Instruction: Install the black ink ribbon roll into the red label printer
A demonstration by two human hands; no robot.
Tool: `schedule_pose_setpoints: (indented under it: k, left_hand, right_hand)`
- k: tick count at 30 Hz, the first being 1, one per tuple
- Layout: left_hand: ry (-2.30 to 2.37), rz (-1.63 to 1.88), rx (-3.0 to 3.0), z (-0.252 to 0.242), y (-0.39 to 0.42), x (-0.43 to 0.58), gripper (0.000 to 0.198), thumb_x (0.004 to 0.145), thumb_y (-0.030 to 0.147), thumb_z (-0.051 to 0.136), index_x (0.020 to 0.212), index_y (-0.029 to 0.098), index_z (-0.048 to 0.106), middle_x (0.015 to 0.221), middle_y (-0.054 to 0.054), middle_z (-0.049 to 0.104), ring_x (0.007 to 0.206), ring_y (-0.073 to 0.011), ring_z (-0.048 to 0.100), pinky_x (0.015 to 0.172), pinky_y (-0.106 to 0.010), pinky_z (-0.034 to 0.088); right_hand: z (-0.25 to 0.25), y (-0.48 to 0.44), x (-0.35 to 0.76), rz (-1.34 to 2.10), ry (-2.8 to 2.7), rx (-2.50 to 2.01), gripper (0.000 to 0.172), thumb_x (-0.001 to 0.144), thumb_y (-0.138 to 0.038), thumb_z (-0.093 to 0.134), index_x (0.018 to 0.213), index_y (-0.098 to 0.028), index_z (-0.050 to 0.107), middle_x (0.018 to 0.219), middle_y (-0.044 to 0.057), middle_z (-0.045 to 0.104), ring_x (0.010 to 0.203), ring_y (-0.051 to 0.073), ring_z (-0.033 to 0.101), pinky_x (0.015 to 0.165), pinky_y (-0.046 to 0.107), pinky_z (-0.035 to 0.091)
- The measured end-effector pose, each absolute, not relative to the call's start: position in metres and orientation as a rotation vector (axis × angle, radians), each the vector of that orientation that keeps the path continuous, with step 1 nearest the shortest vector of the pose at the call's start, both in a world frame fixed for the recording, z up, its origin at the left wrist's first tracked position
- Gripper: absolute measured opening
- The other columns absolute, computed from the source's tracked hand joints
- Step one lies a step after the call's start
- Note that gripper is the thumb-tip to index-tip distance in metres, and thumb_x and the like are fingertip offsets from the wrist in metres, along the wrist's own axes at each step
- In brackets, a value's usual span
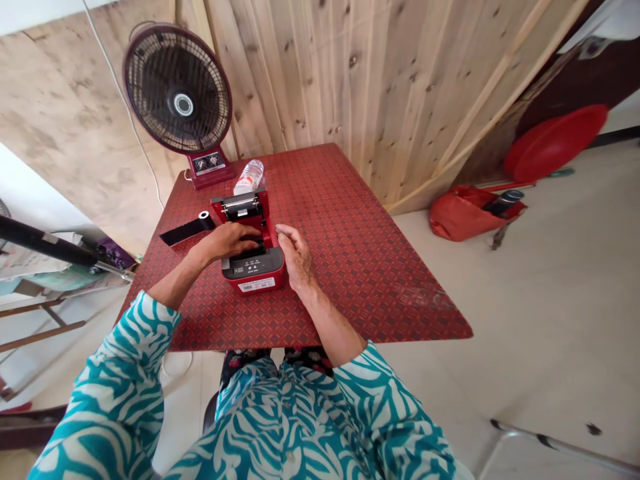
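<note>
Below both hands, sleeves point(117, 360): teal and white in a wavy print, the cuffs ending on the forearms.
Left hand point(233, 240): reaching into the open printer from its left side, fingers loosely bent and slightly apart over a black part point(253, 253); I cannot tell whether they grip it.
Right hand point(295, 257): close against the printer's right wall, fingers half curled and held near one another; whether they pinch the edge I cannot tell.
Printer point(254, 265): between the two hands on the table, red body, black top at the front with small marks, white label on the front face.
Printer's compartment: open, with the black part in it, largely hidden by the left hand.
Raised lid point(240, 205): tipped up beyond the left hand, a dark roller across its inner side.
Black roll point(187, 231): on the table, left of the left hand, pale ring at one end.
Bottle point(251, 177): beyond the left hand, behind the lid, clear with a red-and-white label; its contents cannot be made out.
Table point(370, 267): under both hands, red with a dark diamond pattern.
Fan point(183, 103): beyond the left hand at the table's far corner, round dark grille, two knobs on the base.
Plank wall point(350, 80): beyond both hands, pale knotty wood.
Red bag point(453, 213): on the floor point(560, 287), far right of the right hand, a dark cylinder point(503, 202) sticking out.
Red basin point(555, 143): farther right, leaning upright.
</note>
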State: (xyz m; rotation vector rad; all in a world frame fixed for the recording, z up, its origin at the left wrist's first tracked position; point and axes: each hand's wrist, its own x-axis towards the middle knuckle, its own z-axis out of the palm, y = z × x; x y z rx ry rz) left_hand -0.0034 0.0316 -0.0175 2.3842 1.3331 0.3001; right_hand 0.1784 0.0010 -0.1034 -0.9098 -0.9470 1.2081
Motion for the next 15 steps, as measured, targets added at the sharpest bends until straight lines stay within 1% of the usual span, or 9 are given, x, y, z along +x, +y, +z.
schedule_pose_setpoints:
  k: [2, 3, 5, 7, 9, 12, 15]
  left_hand:
    - [1.338, 0.497, 2.284, -0.014, 0.014, -0.009, 0.037, 0.092, 0.048, 0.057, 0.11, 0.024, 0.079, 0.097, -0.004, 0.081, 0.079, -0.0213, 0.072, 0.076, -0.03, 0.055]
    - [1.338, 0.565, 2.248, -0.012, 0.004, -0.011, 0.041, 0.094, 0.052, 0.055, 0.111, 0.023, 0.079, 0.099, -0.005, 0.081, 0.081, -0.0215, 0.072, 0.078, -0.031, 0.056]
    - [1.293, 0.623, 2.238, -0.011, -0.01, -0.012, 0.042, 0.092, 0.055, 0.059, 0.108, 0.022, 0.08, 0.102, -0.007, 0.08, 0.087, -0.0231, 0.073, 0.082, -0.033, 0.056]
    - [1.229, 0.633, 2.266, -0.013, -0.018, -0.012, 0.038, 0.088, 0.054, 0.065, 0.102, 0.023, 0.081, 0.103, -0.008, 0.08, 0.091, -0.0242, 0.073, 0.084, -0.034, 0.056]
    - [1.225, 0.631, 2.273, -0.016, -0.02, -0.011, 0.032, 0.09, 0.05, 0.063, 0.095, 0.023, 0.081, 0.095, -0.007, 0.08, 0.085, -0.0224, 0.073, 0.08, -0.032, 0.055]
    - [1.294, 0.623, 2.255, -0.019, -0.018, -0.009, 0.032, 0.094, 0.043, 0.056, 0.087, 0.022, 0.08, 0.08, -0.004, 0.077, 0.071, -0.0188, 0.069, 0.068, -0.029, 0.051]
    - [1.339, 0.676, 2.23, -0.018, -0.018, -0.007, 0.029, 0.092, 0.041, 0.058, 0.086, 0.023, 0.08, 0.08, -0.002, 0.077, 0.07, -0.0183, 0.068, 0.067, -0.029, 0.049]
  right_hand:
    - [-0.104, 0.001, 0.18, 1.187, -0.965, -0.911, 0.036, 0.08, -0.052, 0.064, 0.104, -0.027, 0.072, 0.117, 0.004, 0.076, 0.113, 0.022, 0.068, 0.108, 0.043, 0.051]
    - [-0.104, 0.001, 0.18, 1.184, -0.972, -0.917, 0.037, 0.08, -0.052, 0.063, 0.105, -0.027, 0.072, 0.118, 0.004, 0.076, 0.114, 0.022, 0.068, 0.109, 0.043, 0.05]
    - [-0.106, 0.001, 0.18, 1.185, -0.976, -0.935, 0.038, 0.08, -0.053, 0.063, 0.106, -0.026, 0.071, 0.12, 0.005, 0.075, 0.115, 0.022, 0.067, 0.11, 0.044, 0.049]
    - [-0.107, 0.001, 0.179, 1.182, -0.966, -0.951, 0.04, 0.079, -0.054, 0.063, 0.106, -0.025, 0.071, 0.119, 0.006, 0.075, 0.115, 0.023, 0.067, 0.109, 0.044, 0.049]
    - [-0.109, 0.002, 0.178, 1.171, -0.949, -0.963, 0.041, 0.078, -0.055, 0.064, 0.104, -0.025, 0.071, 0.117, 0.006, 0.076, 0.114, 0.024, 0.067, 0.108, 0.045, 0.049]
    - [-0.11, 0.002, 0.178, 1.168, -0.94, -0.97, 0.042, 0.077, -0.056, 0.064, 0.104, -0.025, 0.071, 0.114, 0.006, 0.076, 0.11, 0.024, 0.068, 0.105, 0.045, 0.051]
    - [-0.103, -0.001, 0.184, 1.119, -1.017, -0.959, 0.039, 0.083, -0.055, 0.06, 0.108, -0.026, 0.07, 0.117, 0.006, 0.075, 0.109, 0.023, 0.067, 0.102, 0.044, 0.052]
